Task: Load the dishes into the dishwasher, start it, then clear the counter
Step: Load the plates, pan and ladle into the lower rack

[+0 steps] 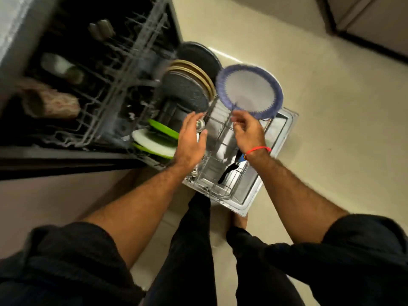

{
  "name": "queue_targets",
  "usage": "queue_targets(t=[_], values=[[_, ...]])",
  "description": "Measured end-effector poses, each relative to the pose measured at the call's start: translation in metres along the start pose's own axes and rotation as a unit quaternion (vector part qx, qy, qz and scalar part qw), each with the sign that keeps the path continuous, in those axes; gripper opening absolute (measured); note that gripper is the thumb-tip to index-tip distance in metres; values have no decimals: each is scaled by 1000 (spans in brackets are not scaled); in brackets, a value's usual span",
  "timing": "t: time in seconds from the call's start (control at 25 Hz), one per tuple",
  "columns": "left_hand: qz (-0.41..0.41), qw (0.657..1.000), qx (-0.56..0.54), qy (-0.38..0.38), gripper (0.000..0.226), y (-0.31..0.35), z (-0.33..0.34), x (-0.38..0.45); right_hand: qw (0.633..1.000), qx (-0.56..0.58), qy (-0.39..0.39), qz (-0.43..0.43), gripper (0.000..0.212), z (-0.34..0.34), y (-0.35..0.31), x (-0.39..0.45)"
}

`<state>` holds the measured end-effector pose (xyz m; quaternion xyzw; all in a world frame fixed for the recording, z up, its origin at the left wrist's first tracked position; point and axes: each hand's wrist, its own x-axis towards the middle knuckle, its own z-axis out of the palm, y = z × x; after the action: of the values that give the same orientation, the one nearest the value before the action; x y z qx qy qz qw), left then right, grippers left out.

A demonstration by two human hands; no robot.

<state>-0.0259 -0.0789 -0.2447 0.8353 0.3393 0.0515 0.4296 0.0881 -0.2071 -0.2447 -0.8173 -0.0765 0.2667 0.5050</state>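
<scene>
Dishes filled both racks, and I read the layout from the left. Upper rack, pulled out at the dishwasher's left side, carried cups and a patterned mug lying on their sides. In the lower rack, green and white plates stood on edge at the near left corner, with grey and tan plates upright toward the far edge, presumably slotted between tines so water could reach each face. My left hand hovered flat and relaxed over the rack's middle, holding nothing; I judged it was steadying the row. My right hand pinched the near rim of the blue-rimmed plate, tilted above the rack's far right corner, not yet seated. A black-handled utensil lay at the near right. The open door rested over pale floor tiles; a cabinet base showed at the far right.
</scene>
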Motion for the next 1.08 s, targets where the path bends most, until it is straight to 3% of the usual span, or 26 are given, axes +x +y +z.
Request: queue_targets(t=[0.12,0.24,0.52,0.64,0.92,1.08], values=[[-26,997,-5,79,47,26,-73,-74,992,-10,-115,-58,33,28,-69,-63],[-23,983,3,182,44,42,-154,-153,960,-34,-227,-157,33,58,-147,-137],[-108,889,32,443,42,29,-320,-334,816,-59,-468,-333,33,159,-280,-321],[-162,834,41,527,41,12,-371,-409,757,-70,-531,-374,32,206,-316,-395],[-234,692,40,682,40,-54,-475,-561,671,-85,-601,-427,34,326,-362,-563],[-287,653,48,699,44,-95,-495,-637,658,-77,-639,-390,34,392,-359,-644]])
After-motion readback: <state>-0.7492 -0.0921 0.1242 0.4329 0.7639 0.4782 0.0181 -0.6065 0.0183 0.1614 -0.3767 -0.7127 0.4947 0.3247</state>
